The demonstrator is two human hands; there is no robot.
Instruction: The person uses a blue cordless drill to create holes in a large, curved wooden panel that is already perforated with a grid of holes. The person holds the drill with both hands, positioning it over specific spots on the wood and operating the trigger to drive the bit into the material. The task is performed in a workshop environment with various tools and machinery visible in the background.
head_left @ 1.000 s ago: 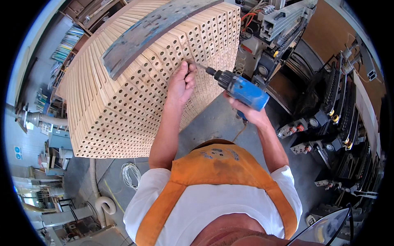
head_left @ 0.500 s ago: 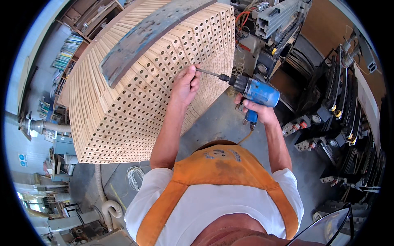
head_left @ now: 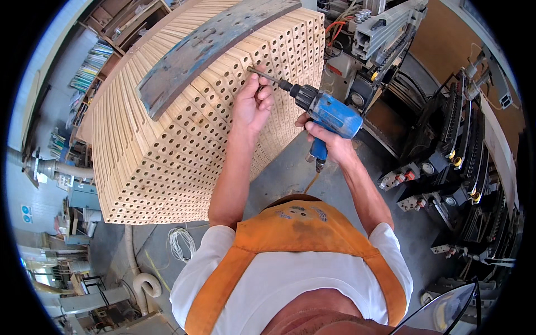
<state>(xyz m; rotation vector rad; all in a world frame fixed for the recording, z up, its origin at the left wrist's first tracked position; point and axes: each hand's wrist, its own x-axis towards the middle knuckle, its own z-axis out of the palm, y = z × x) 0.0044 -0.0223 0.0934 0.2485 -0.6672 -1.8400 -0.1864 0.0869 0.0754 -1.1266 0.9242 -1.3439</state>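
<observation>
My right hand (head_left: 330, 139) is wrapped round the handle of a blue air drill (head_left: 336, 115), whose hose drops from the grip's base. A long thin bit (head_left: 268, 77) runs from its black chuck to the left, its tip up against the holed face of a big stack of pale wooden pieces (head_left: 184, 162). My left hand (head_left: 254, 109) is closed at the bit's front end, thumb and forefinger about it. Whether a small part is also between those fingers cannot be seen. Rows of round, dark-rimmed holes cover the stack's face.
A worn, curved blue-grey plate (head_left: 206, 53) lies over the top of the stack. Machinery with black rails (head_left: 446, 145) stands on the right. A coiled white cable (head_left: 181, 244) and a ribbed hose (head_left: 146, 285) lie on the floor at lower left.
The drill and my right hand have moved left and slightly up, toward the stack. My left hand has shifted up a little, and the bit's tip now lies nearer the top rows of holes.
</observation>
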